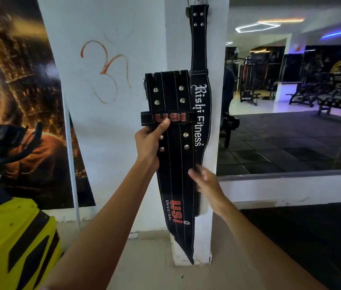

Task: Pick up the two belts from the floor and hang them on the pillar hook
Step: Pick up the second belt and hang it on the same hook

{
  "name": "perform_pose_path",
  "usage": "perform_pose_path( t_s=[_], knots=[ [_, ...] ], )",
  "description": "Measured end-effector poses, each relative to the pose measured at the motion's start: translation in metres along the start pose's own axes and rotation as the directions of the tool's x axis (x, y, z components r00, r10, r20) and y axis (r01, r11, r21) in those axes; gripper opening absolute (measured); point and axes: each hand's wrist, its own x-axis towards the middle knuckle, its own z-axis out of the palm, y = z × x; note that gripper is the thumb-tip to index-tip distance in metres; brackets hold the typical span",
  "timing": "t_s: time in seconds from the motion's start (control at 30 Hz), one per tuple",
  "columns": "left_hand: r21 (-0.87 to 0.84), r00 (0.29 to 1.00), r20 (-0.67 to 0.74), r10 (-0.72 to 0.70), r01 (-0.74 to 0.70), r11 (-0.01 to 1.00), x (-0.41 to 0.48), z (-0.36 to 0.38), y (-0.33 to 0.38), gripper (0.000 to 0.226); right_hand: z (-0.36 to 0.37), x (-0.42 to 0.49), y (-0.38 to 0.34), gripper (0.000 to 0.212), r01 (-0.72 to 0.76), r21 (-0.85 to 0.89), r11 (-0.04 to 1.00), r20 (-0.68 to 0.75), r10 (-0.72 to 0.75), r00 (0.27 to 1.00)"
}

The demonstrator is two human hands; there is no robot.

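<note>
A black belt lettered "Rishi Fitness" [202, 114] hangs down the white pillar [178, 38] from a metal hook [196, 0] at the top edge of the view. In front of it I hold a second black belt marked "USI" [176, 164], upright, its tip near the pillar's foot. My left hand [148, 143] grips this belt by its left edge just under the red USI loop. My right hand [205, 181] is beside the belt's right edge, fingers apart and blurred; whether they touch the belt I cannot tell.
A large poster [19, 91] covers the wall on the left. A yellow and black machine housing [14, 243] stands at the lower left. Right of the pillar a wall mirror [291, 101] reflects gym benches and racks. Pale floor tiles [144, 264] lie below.
</note>
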Motion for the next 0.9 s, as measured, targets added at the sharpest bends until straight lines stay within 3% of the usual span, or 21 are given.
perform_pose_path(
  t_s=[0.03,0.07,0.17,0.27,0.43,0.63,0.73,0.8,0.83,0.9],
  knots=[
    [0.004,1.000,0.002,0.001,-0.001,1.000,0.000,0.000,0.000,0.014,0.003,0.004,-0.014,0.071,0.041,0.033,0.999,-0.021,-0.040,0.999],
    [0.014,1.000,0.004,0.002,-0.002,1.000,0.001,0.000,0.000,0.015,0.006,0.012,-0.029,0.069,0.103,0.078,0.992,-0.037,-0.100,0.994],
    [0.056,0.999,0.040,0.030,-0.032,0.998,0.001,0.000,-0.003,0.007,0.016,0.033,-0.058,0.026,0.220,0.160,0.962,-0.074,-0.210,0.975],
    [0.130,0.982,0.178,0.061,-0.085,0.988,-0.004,-0.016,-0.020,0.009,0.019,0.048,-0.048,0.013,0.178,0.230,0.957,-0.120,-0.154,0.981],
    [0.506,0.899,0.291,-0.328,0.146,0.850,-0.049,-0.088,-0.107,0.011,0.015,0.050,-0.032,0.019,0.110,0.258,0.960,-0.208,-0.056,0.976],
    [0.259,0.955,0.207,-0.211,0.155,0.953,-0.043,-0.075,-0.091,0.014,0.024,0.047,-0.025,0.010,0.095,0.300,0.949,-0.211,-0.031,0.977],
    [0.507,0.873,0.261,-0.411,0.239,0.828,-0.075,-0.108,-0.126,0.010,0.022,0.050,-0.030,0.011,0.124,0.326,0.937,-0.228,-0.049,0.972],
    [0.646,0.815,0.305,-0.493,0.203,0.736,-0.077,-0.118,-0.127,0.011,0.020,0.051,-0.028,0.010,0.122,0.318,0.940,-0.220,-0.052,0.974],
    [0.623,0.830,0.321,-0.457,0.178,0.762,-0.070,-0.111,-0.118,0.013,0.020,0.051,-0.026,0.010,0.121,0.313,0.942,-0.208,-0.056,0.976],
    [0.412,0.908,0.314,-0.277,0.133,0.902,-0.049,-0.087,-0.084,0.017,0.022,0.052,-0.023,0.010,0.106,0.319,0.942,-0.176,-0.051,0.983]
  ],
)
